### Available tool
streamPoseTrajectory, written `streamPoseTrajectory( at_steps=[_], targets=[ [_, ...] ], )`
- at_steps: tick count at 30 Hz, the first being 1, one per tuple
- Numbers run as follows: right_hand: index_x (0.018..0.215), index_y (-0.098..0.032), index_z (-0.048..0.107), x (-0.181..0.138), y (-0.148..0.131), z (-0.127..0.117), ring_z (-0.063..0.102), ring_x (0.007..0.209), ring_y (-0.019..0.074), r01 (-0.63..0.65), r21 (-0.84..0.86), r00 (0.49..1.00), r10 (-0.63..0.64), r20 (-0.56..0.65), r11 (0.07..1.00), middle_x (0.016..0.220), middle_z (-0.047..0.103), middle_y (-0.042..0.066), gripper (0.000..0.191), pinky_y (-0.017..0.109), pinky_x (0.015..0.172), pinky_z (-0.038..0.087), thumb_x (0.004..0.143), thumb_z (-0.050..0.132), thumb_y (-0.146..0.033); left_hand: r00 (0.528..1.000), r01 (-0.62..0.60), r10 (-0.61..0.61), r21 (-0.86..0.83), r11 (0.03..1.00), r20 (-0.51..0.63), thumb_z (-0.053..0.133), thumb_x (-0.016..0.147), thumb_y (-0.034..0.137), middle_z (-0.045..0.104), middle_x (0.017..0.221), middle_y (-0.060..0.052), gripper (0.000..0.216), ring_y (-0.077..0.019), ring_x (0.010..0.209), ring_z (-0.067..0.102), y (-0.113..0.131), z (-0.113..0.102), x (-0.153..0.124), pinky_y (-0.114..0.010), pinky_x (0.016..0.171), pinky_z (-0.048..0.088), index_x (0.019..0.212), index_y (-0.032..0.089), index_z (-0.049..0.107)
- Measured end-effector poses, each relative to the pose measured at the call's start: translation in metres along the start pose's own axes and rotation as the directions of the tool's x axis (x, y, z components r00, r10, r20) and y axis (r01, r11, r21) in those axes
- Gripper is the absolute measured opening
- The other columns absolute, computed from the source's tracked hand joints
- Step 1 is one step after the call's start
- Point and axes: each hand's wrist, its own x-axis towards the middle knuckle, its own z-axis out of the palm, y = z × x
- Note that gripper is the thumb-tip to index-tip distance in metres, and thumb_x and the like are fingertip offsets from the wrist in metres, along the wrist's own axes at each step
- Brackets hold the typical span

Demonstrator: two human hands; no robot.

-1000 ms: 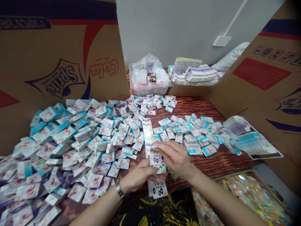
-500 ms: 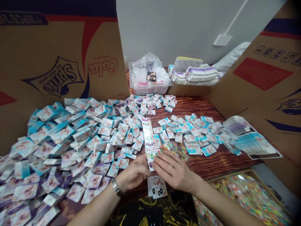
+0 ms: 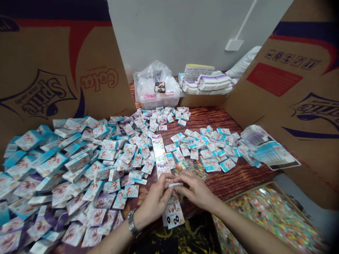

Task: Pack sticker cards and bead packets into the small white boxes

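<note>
Left hand (image 3: 155, 201) and right hand (image 3: 197, 190) pressed together, fingertips pinching small white card strip (image 3: 176, 184) (light, thin, likely flexible; hold by edges). Long printed card strip (image 3: 159, 151) just beyond.

Grey wall (image 3: 185, 31) behind a wooden table (image 3: 246, 173), cardboard on both sides

Plain pale wall across the back, with a small white bracket (image 3: 234, 44) and a white rod (image 3: 245, 19) slanting up from it past the top edge. Reddish-brown table with dark, wavy grain. Left cardboard panel (image 3: 55, 56) and right cardboard panel (image 3: 265, 109) upright and angled inward, with navy and red bands and upside-down Sprite and Cola lettering; handling icons and a red rectangle on the right one. White pillow (image 3: 245, 61) against the wall at far right. Flat, even indoor light, with only soft shadows.
</note>
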Motion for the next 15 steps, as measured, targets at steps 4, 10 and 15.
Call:
streamPoseTrajectory(
  at_steps=[4,10,15],
  targets=[
    [0.087,-0.019,0.062,-0.012,0.02,-0.015,0.058,0.074,0.0164,-0.047,-0.11,0.99,0.032,-0.14,0.993,0.079,0.061,0.004,0.018,0.027,0.068,0.046,0.092,0.048,-0.029,0.986,-0.169,0.139,0.577,0.799,0.097,0.033,0.095,0.027,0.064,0.087,-0.004,0.028,-0.0176,0.075,0.058,0.009,-0.001,0.045,-0.027,0.068,0.04,0.119,0.019,0.043],
    [0.097,-0.02,0.062,-0.03,0.049,-0.052,0.06,0.083,0.0187,-0.243,-0.111,0.946,0.211,-0.244,0.964,0.088,0.064,0.005,0.019,0.029,0.074,0.046,0.091,0.048,-0.031,0.949,-0.314,0.116,0.872,0.376,0.292,0.043,0.083,0.007,0.061,0.094,-0.016,0.019,-0.0299,0.099,0.05,-0.007,0.008,0.141,-0.039,0.081,0.038,0.093,0.012,0.059],
    [0.089,-0.018,0.062,-0.059,0.064,-0.065,0.06,0.082,0.0182,-0.329,-0.045,0.931,0.315,-0.186,0.943,0.086,0.064,0.005,0.022,0.029,0.075,0.046,0.091,0.047,-0.034,0.922,-0.385,0.04,0.898,0.214,0.386,0.041,0.084,0.006,0.061,0.096,-0.018,0.022,-0.0306,0.099,0.049,-0.02,0.015,0.169,-0.044,0.08,0.037,0.095,0.011,0.058]
  ],
)
